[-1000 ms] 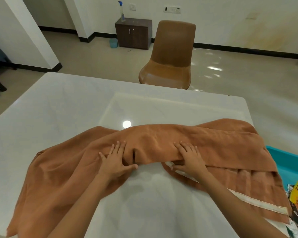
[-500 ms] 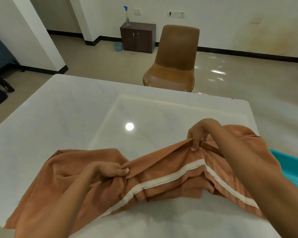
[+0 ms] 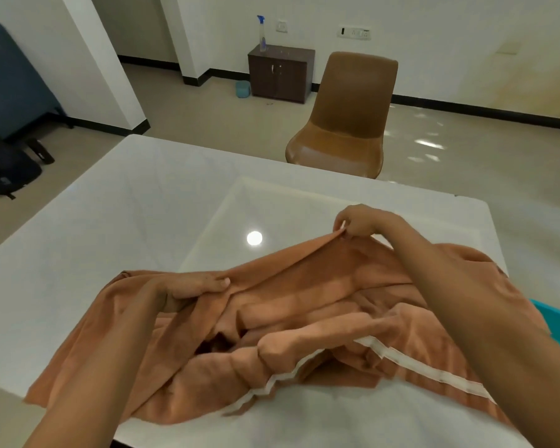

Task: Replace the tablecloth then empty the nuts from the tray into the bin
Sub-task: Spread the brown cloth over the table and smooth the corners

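Observation:
An orange-brown tablecloth (image 3: 304, 305) with a white stripe along one edge lies bunched on the near half of the white table (image 3: 143, 202). My left hand (image 3: 191, 287) grips a fold of the cloth at its left side, low over the table. My right hand (image 3: 358, 223) pinches the cloth's far edge and holds it lifted above the table. A sliver of a blue tray (image 3: 555, 321) shows at the right, behind my right forearm. The nuts and any bin are out of sight.
A brown chair (image 3: 346, 118) stands beyond the table's far edge. Farther back are a dark cabinet (image 3: 280, 74) with a spray bottle (image 3: 262, 33) and a small blue tub (image 3: 242, 89) on the floor. A black bag (image 3: 4, 169) lies at the left.
Both hands went from pressing flat on the cloth to gripping it. The right hand has drawn the cloth's edge up and away from me, and the cloth has gathered into folds.

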Demonstrator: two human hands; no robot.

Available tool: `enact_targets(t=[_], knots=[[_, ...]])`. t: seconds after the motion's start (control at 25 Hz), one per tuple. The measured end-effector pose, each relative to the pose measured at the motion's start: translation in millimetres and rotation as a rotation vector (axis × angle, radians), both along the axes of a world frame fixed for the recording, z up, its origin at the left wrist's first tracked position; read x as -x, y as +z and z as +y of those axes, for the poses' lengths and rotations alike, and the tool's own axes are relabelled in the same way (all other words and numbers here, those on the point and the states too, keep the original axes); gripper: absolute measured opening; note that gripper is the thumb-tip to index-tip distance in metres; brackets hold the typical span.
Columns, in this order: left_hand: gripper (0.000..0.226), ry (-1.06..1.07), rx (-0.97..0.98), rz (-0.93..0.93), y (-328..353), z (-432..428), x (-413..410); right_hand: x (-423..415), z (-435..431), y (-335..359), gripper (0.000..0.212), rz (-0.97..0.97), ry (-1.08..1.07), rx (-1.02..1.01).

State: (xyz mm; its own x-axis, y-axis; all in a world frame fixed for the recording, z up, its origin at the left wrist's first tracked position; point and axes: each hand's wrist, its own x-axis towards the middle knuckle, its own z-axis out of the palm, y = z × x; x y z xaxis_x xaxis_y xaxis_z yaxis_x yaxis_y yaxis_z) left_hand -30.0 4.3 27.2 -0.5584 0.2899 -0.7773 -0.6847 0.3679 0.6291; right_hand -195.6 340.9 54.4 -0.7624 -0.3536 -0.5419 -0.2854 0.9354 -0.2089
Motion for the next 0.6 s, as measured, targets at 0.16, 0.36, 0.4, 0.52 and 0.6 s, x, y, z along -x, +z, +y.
enact_targets(t=[0.16,0.36,0.4,0.52,0.6], knots=[[0.037,0.307,0.225,0.256,-24.6,-7.2,6.1,-66.0,-24.4,-52.3,0.042,0.505,-0.077,0.558],[0.034,0.436,0.319,0.356,-40.6,-1.5,7.9,-168.3,-37.5,-101.9,0.103,-0.170,0.402,0.216],[0.032,0.450,0.316,0.363,-41.1,-1.2,10.0,-182.1,-33.8,-110.8,0.107,-0.170,0.416,0.177],[0.031,0.315,0.214,0.296,-30.5,2.2,3.9,-197.6,-20.6,-123.1,0.097,-0.065,0.344,0.173],[0.031,0.139,0.141,0.264,-17.9,16.4,-8.2,-195.5,-11.8,-114.0,0.086,0.105,0.238,0.097]])
